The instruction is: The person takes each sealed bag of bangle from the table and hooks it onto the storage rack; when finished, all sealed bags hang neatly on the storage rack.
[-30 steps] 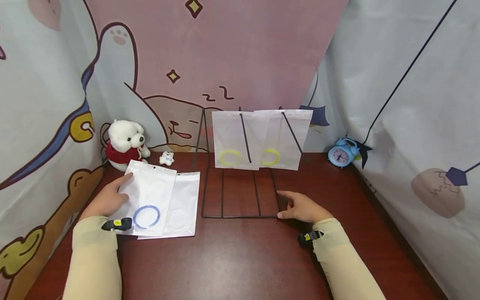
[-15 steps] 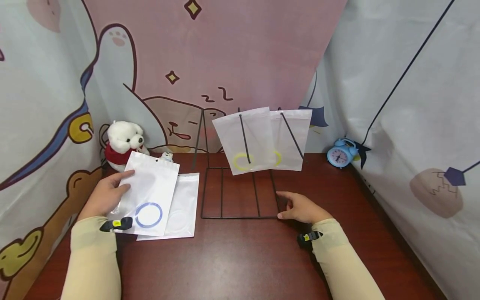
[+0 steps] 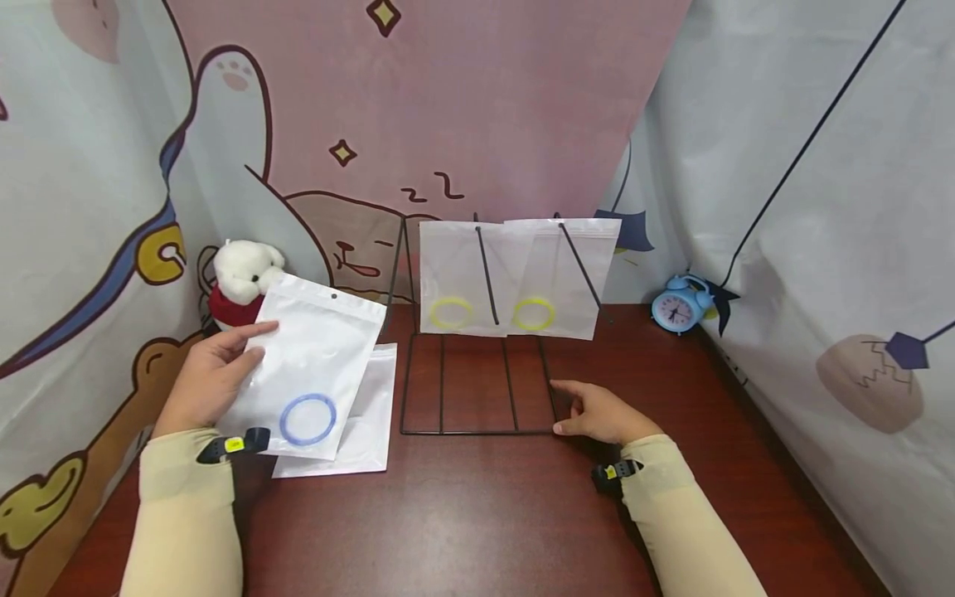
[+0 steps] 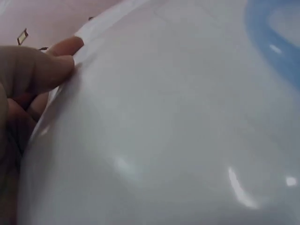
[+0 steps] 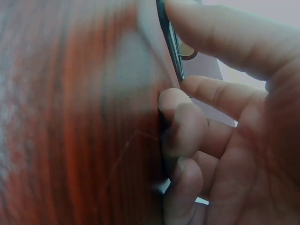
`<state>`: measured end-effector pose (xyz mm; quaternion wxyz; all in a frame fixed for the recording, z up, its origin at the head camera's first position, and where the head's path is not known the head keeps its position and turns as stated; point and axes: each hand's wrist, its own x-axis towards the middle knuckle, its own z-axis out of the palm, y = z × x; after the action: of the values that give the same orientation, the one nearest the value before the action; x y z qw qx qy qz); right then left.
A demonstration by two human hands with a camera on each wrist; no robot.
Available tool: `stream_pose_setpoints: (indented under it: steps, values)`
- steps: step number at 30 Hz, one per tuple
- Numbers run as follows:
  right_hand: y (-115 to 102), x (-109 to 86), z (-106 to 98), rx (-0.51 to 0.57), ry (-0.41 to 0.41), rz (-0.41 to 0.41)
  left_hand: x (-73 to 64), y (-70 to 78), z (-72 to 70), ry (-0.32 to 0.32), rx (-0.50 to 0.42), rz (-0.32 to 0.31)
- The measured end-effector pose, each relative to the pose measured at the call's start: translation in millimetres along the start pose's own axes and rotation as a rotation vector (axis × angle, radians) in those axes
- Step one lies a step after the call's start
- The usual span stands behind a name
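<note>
My left hand (image 3: 210, 375) pinches the left edge of a white zip bag (image 3: 328, 332) between thumb and fingers. A blue ring (image 3: 308, 419) shows at the bag's lower part, and a small hanging hole is at its top. The left wrist view shows the bag (image 4: 164, 108) close up, thumb on its near face. Partly covered beneath it, a second white bag (image 3: 376, 406) lies on the table. My right hand (image 3: 604, 410) rests thumb and index fingertips, apart, against the right side of a black wire rack (image 3: 477, 432); its other fingers are loosely bent.
Two white bags with yellow rings, a left one (image 3: 455, 265) and a right one (image 3: 574, 265), hang from the rack's hooks. The rack's left hook (image 3: 395, 274) is bare. A white plush bear (image 3: 242, 274) sits back left, a blue alarm clock (image 3: 679, 305) back right.
The left hand has lifted the blue-ring bag from the table, tilting it up and to the right. The left hanging bag swung right, then back. The right hand has stayed put.
</note>
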<state>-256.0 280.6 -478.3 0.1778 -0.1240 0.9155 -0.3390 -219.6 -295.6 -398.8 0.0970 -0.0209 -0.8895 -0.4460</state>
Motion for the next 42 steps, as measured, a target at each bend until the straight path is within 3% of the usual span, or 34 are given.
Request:
stream_pose_setpoints:
  steps: [8, 27, 36, 42]
  values:
    - [3, 0.2, 0, 0.003, 0.009, 0.005, -5.4, 15.6, -1.4, -0.015, -0.07, 0.117]
    - [1, -0.8, -1, 0.015, 0.005, 0.021, -18.5, 40.3, -9.9, -0.153, -0.205, 0.318]
    - [3, 0.8, -1, 0.015, 0.003, 0.017, -21.8, 49.3, -4.4, -0.196, -0.344, 0.441]
    - [2, 0.6, 0, 0.015, 0.002, 0.024, -21.7, 53.4, 0.5, -0.217, -0.39, 0.463]
